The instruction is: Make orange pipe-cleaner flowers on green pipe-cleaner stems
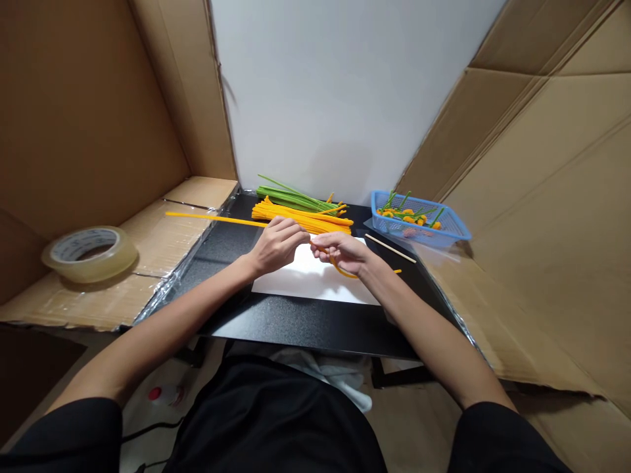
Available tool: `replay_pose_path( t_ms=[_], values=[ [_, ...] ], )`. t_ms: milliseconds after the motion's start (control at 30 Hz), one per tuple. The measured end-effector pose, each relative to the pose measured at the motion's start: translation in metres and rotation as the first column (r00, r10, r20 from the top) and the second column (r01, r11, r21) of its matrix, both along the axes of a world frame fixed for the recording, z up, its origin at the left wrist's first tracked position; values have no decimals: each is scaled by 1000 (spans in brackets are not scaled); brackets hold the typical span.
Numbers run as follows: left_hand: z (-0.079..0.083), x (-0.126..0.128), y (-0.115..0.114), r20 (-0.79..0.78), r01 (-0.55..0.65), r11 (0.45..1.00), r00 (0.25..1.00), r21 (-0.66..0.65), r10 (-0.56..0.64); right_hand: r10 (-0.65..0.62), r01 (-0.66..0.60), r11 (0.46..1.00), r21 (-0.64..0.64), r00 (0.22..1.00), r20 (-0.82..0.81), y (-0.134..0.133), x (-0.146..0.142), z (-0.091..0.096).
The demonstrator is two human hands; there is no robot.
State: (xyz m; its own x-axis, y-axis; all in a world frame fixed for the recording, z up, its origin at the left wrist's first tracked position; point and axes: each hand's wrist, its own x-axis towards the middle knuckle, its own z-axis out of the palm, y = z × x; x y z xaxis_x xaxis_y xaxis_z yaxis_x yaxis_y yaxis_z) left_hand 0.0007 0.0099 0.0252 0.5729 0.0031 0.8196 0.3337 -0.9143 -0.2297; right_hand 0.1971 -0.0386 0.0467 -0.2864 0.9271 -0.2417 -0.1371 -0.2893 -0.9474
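Forearms converge over the white sheet (305, 279). Left hand (279, 244) and right hand (345, 253), fingertips nearly meeting, pinch one orange pipe cleaner (217, 219). Its long end runs leftward; its short end seemingly curls under the right hand.

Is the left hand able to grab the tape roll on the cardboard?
Probably yes. The tape roll sits on the cardboard ledge, on the same side as the left hand, with nothing between them. But that hand is pinching the orange pipe cleaner with the right hand, so it isn't free.
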Motion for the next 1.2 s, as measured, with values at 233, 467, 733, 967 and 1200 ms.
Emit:
replay_pose_path(
  t_ms=[233, 467, 733, 967, 1200],
  values=[
    [-4, 1, 6, -20, -56, 996, 998, -75, 54, -107, 48, 965, 257, 969, 221, 2, 3, 0],
    [-7, 4, 6, -106, -144, 963, 987, -228, 123, -182, -14, 897, 442, 900, 396, 7, 11, -2],
    [-10, 3, 12, -117, -164, 963, 983, -216, 141, -211, -141, 851, 506, 791, 575, 8, 12, -7],
    [-13, -1, 15, -76, -139, 968, 989, -209, 126, -169, -349, 818, 457, 613, 772, 1, 16, 7],
    [-19, 5, 8, -118, -87, 969, 991, -232, 61, -134, -468, 783, 410, 517, 845, -4, 19, 17]
  ],
)
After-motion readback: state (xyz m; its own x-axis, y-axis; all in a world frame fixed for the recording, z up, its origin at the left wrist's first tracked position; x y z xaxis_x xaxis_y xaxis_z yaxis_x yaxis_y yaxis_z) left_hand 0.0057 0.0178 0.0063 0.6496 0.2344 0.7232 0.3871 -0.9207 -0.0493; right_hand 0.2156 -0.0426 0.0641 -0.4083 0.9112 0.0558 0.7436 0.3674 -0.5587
